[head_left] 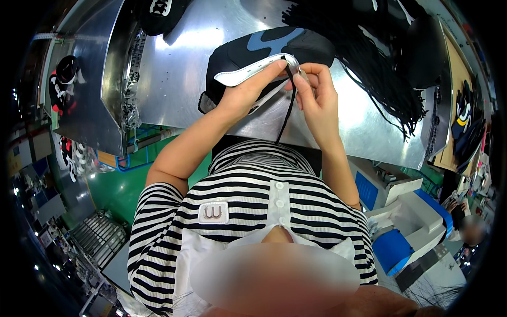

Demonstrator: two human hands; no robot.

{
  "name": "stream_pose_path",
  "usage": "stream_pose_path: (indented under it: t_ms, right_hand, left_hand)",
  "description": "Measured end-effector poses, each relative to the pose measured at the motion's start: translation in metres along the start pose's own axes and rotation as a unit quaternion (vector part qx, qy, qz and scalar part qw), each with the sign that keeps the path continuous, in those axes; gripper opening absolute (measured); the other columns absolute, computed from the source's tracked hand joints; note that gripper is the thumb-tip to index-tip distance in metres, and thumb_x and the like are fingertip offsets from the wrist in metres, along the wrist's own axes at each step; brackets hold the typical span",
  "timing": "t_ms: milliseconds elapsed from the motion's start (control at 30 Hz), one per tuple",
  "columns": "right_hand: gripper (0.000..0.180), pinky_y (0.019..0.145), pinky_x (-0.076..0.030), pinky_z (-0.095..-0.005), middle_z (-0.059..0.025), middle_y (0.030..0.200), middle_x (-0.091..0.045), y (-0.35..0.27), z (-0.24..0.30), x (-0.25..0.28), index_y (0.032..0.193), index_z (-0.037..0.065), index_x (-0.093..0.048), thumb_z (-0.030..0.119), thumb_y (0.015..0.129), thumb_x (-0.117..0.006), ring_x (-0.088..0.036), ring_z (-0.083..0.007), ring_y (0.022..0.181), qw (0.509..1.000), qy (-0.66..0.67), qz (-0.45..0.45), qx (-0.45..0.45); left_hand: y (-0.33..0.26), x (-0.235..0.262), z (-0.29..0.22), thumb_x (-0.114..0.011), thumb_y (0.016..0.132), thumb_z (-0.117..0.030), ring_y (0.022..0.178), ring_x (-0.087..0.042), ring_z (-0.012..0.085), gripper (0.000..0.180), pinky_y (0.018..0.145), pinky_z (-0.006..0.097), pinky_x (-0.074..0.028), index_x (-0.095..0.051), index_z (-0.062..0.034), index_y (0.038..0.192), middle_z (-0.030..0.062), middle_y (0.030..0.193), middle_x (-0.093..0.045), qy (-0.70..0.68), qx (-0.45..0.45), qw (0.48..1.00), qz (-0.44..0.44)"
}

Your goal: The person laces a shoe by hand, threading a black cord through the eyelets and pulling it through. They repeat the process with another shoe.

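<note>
A black shoe upper [224,61] with a blue-grey patch lies on the metal table in front of me. Its white eyelet strip [245,73], with a row of small holes, is lifted toward me. My left hand [245,94] grips this strip, thumb on top near its right end. A thin black shoelace [290,108] runs at the strip's right end and hangs down toward the table's near edge. At that same end, my right hand [317,95] is closed in a pinch on the lace; its fingertips partly hide what they touch.
A large bundle of black laces [388,98] lies at the right on the metal table [169,79]. Another black shoe piece [161,16] rests at the far left. Shoe parts [63,79] sit beyond the left edge. A white and blue machine [412,222] stands at lower right, near another person.
</note>
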State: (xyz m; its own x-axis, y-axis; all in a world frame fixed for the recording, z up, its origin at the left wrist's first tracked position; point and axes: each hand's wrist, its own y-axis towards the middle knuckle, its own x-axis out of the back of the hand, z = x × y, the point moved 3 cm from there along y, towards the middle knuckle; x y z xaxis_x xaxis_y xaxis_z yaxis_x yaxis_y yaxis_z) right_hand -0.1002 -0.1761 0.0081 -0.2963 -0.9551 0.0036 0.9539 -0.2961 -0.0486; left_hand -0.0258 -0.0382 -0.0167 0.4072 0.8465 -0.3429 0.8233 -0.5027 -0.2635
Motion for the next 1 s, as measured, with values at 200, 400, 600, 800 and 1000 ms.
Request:
stream_pose_path:
  t_ms: [200, 400, 600, 800, 1000]
  right_hand:
    - [0.012, 0.052, -0.036, -0.0163, -0.0046, 0.083, -0.067, -0.004, 0.003, 0.005, 0.108, 0.000, -0.054, 0.010, 0.101, -0.054, -0.046, -0.0025, 0.059, 0.999, -0.052, 0.014, 0.008]
    - [0.009, 0.052, -0.036, -0.0165, -0.0052, 0.081, -0.067, 0.000, 0.008, 0.007, 0.101, 0.001, -0.056, 0.009, 0.101, -0.054, -0.046, -0.0026, 0.058, 0.999, -0.036, 0.038, -0.012]
    - [0.007, 0.066, -0.050, -0.0244, -0.0052, 0.082, -0.067, 0.001, 0.000, 0.030, 0.099, 0.002, -0.057, 0.009, 0.099, -0.055, -0.062, -0.0097, 0.072, 0.995, -0.097, 0.031, 0.018]
    - [0.019, 0.066, -0.052, -0.0381, -0.0131, 0.074, -0.066, 0.019, -0.004, 0.004, 0.105, 0.003, -0.054, 0.018, 0.094, -0.058, -0.067, -0.0290, 0.072, 0.958, -0.272, 0.084, -0.025]
    - [0.039, 0.076, -0.052, -0.0383, -0.0120, 0.089, -0.069, 0.007, 0.007, 0.061, 0.118, 0.007, -0.060, 0.028, 0.087, -0.072, -0.068, -0.0281, 0.085, 0.957, -0.271, -0.051, 0.086]
  left_hand:
    - [-0.007, -0.003, 0.000, -0.065, 0.096, -0.022, 0.101, -0.065, 0.0131, 0.028, 0.087, 0.025, -0.050, -0.070, -0.0004, 0.113, 0.0055, 0.108, -0.070, 0.022, 0.014, 1.000, -0.008]
    - [-0.007, 0.005, -0.004, -0.066, 0.095, -0.023, 0.094, -0.064, 0.0090, 0.027, 0.082, 0.024, -0.050, -0.071, -0.0021, 0.112, 0.0019, 0.103, -0.071, 0.077, 0.006, 0.997, -0.003]
    - [-0.015, -0.021, -0.008, -0.059, 0.099, -0.015, 0.093, -0.064, 0.0125, 0.023, 0.083, 0.024, -0.050, -0.067, 0.0021, 0.112, 0.0039, 0.101, -0.070, 0.461, -0.344, 0.815, 0.066]
    - [-0.023, -0.001, 0.017, -0.050, 0.104, -0.019, 0.110, -0.061, 0.0182, 0.033, 0.097, 0.029, -0.046, -0.060, 0.0067, 0.121, 0.0089, 0.115, -0.066, 0.437, -0.165, 0.882, 0.069]
    - [0.000, 0.030, 0.010, -0.063, 0.097, -0.031, 0.096, -0.067, 0.0202, 0.041, 0.089, 0.032, -0.051, -0.067, 0.0067, 0.113, 0.0133, 0.106, -0.071, 0.094, 0.020, 0.995, -0.018]
